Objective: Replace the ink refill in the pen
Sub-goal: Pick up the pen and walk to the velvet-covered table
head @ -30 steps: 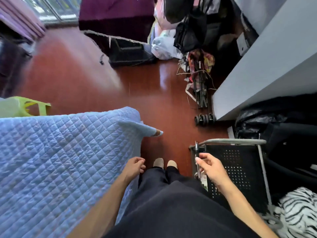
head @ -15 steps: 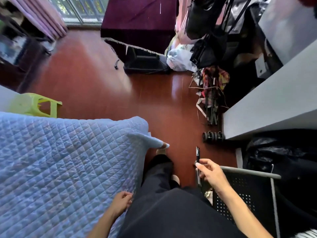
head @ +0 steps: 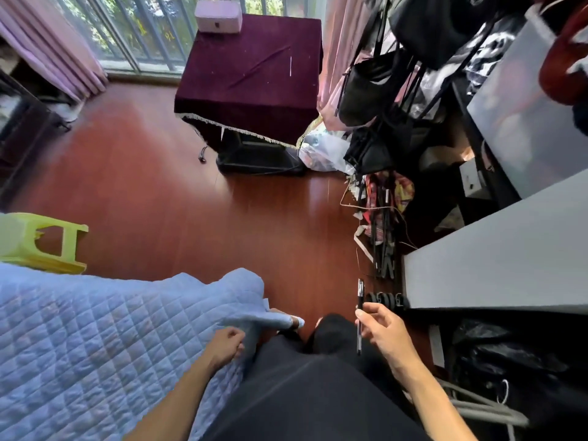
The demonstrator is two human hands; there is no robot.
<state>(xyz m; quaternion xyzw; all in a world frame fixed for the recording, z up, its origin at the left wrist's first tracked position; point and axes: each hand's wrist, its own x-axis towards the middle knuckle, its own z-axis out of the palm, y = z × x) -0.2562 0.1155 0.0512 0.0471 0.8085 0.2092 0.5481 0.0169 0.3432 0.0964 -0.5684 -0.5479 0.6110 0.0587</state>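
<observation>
My right hand [head: 386,334] grips a black pen [head: 360,297] between thumb and fingers. The pen stands nearly upright, its capped end pointing away from me above the floor. My left hand [head: 226,345] rests with curled fingers at the edge of the blue quilted cover [head: 95,338], beside my dark trousers. Nothing shows in the left hand. No separate ink refill is visible.
A grey table [head: 496,253] stands at right, with black bags and a folded trolley beside it. A maroon-draped table [head: 254,78] sits ahead by the window. A yellow-green stool [head: 41,243] lies at left on the red wooden floor [head: 197,224].
The view has tilted up toward the window. My right hand lifted the pen from beside the black perforated chair. My left hand stayed at the quilt's edge.
</observation>
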